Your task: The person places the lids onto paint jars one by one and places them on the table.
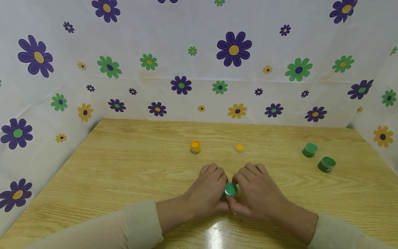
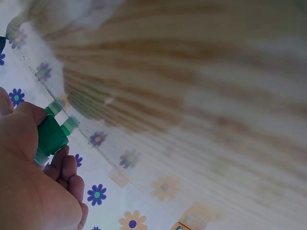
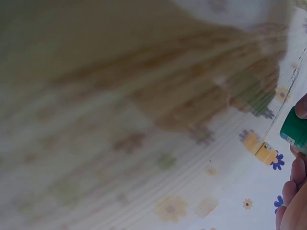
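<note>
A small green paint jar (image 1: 230,189) is held between both hands, near the front middle of the table. My left hand (image 1: 206,188) grips its left side; in the left wrist view the thumb and fingers bend round the green jar (image 2: 52,135). The right hand (image 1: 259,192) holds the other side, with the thumb low against the jar's near edge. In the right wrist view a thumb tip presses on the green jar (image 3: 292,129), which has a pale label. Its glossy green top faces up in the head view, and the fingers hide most of its side.
Beyond the hands stands a yellow paint jar (image 1: 195,147), with a small yellow lid (image 1: 239,147) to its right. Farther right are a lighter-topped green jar (image 1: 309,150) and a dark green jar (image 1: 327,164). A flowered sheet (image 1: 202,65) hangs behind the wooden table (image 1: 140,152).
</note>
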A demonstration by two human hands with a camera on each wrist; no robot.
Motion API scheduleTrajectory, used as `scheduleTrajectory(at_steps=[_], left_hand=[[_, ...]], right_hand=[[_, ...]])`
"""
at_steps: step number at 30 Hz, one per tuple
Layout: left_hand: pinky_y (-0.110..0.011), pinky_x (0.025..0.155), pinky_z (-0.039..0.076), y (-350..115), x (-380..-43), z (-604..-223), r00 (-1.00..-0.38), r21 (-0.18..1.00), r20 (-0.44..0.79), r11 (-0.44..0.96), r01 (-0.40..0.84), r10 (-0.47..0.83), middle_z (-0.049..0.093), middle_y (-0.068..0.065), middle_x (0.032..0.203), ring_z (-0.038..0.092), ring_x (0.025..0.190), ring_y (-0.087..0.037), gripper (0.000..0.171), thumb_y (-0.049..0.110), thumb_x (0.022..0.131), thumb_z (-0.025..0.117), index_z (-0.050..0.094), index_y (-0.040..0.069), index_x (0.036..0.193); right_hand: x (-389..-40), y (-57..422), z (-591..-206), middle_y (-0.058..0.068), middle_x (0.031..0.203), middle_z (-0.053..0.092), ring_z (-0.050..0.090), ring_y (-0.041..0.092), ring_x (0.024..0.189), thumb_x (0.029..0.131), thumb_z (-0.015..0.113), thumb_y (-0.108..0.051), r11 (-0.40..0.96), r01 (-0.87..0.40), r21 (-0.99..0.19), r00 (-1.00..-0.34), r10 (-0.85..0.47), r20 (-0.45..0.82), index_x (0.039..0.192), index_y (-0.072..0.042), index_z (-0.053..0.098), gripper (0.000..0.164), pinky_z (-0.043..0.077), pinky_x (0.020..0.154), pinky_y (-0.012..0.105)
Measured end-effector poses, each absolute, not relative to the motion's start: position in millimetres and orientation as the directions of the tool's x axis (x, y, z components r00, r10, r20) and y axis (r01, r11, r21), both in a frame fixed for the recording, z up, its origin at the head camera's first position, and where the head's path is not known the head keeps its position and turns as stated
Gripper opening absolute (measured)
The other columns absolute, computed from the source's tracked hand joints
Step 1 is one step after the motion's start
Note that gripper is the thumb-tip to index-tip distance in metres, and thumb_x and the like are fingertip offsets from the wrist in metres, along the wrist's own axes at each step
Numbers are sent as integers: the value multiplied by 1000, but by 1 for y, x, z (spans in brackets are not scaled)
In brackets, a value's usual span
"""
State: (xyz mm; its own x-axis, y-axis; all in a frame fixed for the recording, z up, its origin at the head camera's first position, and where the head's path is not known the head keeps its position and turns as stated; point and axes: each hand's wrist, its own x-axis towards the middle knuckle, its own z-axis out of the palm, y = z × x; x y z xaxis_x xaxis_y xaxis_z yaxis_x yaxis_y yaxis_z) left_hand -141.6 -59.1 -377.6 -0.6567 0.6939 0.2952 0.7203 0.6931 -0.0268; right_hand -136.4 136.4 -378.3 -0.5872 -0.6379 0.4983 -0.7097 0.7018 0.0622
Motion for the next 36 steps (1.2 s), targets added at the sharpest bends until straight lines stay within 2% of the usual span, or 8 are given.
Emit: scheduleTrajectory(at_steps=[7,11,16,20,25,30,33,36], left_hand=[[-27,84,35,-58,-142,-378,-653,-35,296,691,722,697,52,8,80,42,85,-12,45,56,77,77,57,16,75],[-27,84,36,-58,-142,-379,-644,-41,306,686,727,701,54,8,81,44,85,-12,41,52,76,78,59,16,75],[-28,85,36,-58,-142,-380,-639,-62,298,683,728,709,54,7,83,44,86,-13,46,57,73,79,60,15,77],[-28,85,36,-58,-142,-380,-640,-55,300,683,729,707,53,8,83,43,86,-13,44,54,73,79,59,15,78],[-27,83,35,-58,-143,-382,-630,-46,326,678,734,704,53,8,82,42,84,-12,34,45,74,77,59,16,78],[-27,84,35,-58,-143,-379,-658,6,313,691,723,685,52,8,81,43,84,-12,37,48,77,77,61,15,83],[-27,84,36,-58,-143,-379,-653,4,324,690,724,684,52,8,80,43,83,-12,41,51,77,77,61,14,85],[-27,82,35,-57,-143,-379,-643,-9,339,686,728,687,51,8,78,42,81,-11,40,51,77,76,60,15,82]], right_hand=[[-138,137,-380,-6,75,55,47,14,75,79,68,-46,707,-702,90,-571,-634,521,78,-16,58,32,38,75,32],[-137,137,-379,-7,68,47,42,13,71,83,65,-50,711,-695,107,-574,-638,513,72,-17,52,38,36,73,31],[-136,138,-378,-10,61,33,37,12,66,87,64,-57,717,-686,122,-589,-646,487,65,-20,44,48,35,71,31],[-135,139,-377,-11,60,29,36,11,65,88,62,-61,719,-685,119,-601,-649,467,62,-22,40,52,34,71,30],[-135,139,-378,-11,63,38,38,11,66,90,54,-67,733,-676,73,-618,-619,485,66,-21,46,52,34,71,30],[-135,138,-376,-7,87,59,50,14,82,85,60,-54,729,-685,16,-632,-605,484,93,-19,65,37,38,76,32],[-135,137,-376,-6,91,60,51,14,86,79,62,-44,703,-711,19,-608,-629,485,100,-18,67,34,38,77,34],[-135,137,-378,-6,89,58,49,14,84,77,62,-40,683,-730,32,-580,-643,500,97,-17,66,30,36,76,32]])
